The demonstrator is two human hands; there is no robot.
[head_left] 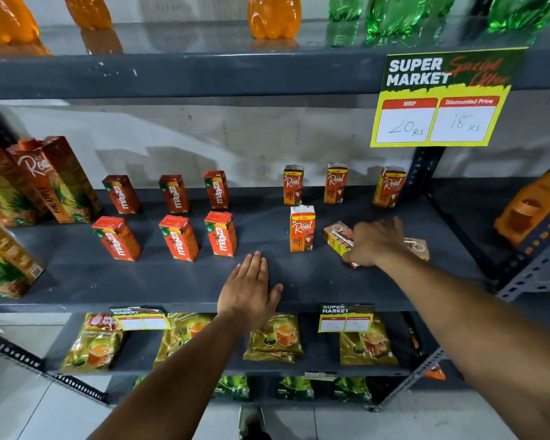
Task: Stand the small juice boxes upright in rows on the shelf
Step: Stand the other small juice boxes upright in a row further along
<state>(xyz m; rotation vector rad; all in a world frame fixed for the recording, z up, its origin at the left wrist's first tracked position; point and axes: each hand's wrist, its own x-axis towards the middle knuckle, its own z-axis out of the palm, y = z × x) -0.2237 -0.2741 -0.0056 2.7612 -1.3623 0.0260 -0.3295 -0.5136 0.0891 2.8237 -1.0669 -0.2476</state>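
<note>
Six red Maaza boxes [177,217] stand upright in two rows on the grey shelf [172,281]. Four orange Real boxes [302,228] stand to their right. Two more boxes [338,238] lie flat beside them.

One camera only, worn on the person's head, looking forward and down at a grey metal shelf [159,281] from close in front of it. The wide lens bows the shelf edges and the uprights outward toward the corners. The middle shelf fills the centre of the view; the underside edge of the shelf above [204,74] runs across the top, and lower tiers and a strip of floor [299,423] show at the bottom. Both forearms enter from the bottom edge, reaching away from the lens. With a single view, no second picture overlaps it.
</note>
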